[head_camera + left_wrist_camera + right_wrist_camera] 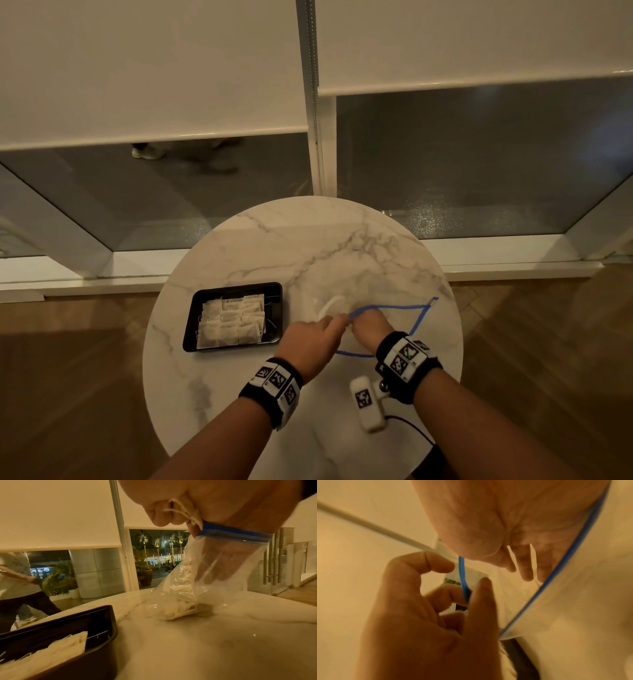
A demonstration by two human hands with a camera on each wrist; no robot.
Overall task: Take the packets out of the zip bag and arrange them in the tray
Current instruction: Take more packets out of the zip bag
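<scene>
On the left of the round marble table sits a black tray, and white packets lie inside it in overlapping rows that fill most of its floor. From the left wrist view one packet leans against the tray's near wall. Just to the right of the tray, the left hand reaches toward the middle of the table, its thumb and curled fingers pinching the blue-edged rim of the clear zip bag at the left end of the mouth. Thin white strings run out from between those fingers. The bag lies on the table with its mouth held wide, the blue zip strip looping out to the right. Its lower end rests on the marble, and a few more white packets are bunched down there inside the plastic. Right of the left hand, touching it, the right hand goes through the mouth and into the bag; its fingers show through the clear plastic, straight and spread, holding nothing that can be seen. Behind the table stands a glass wall with pale blinds drawn partway down.
</scene>
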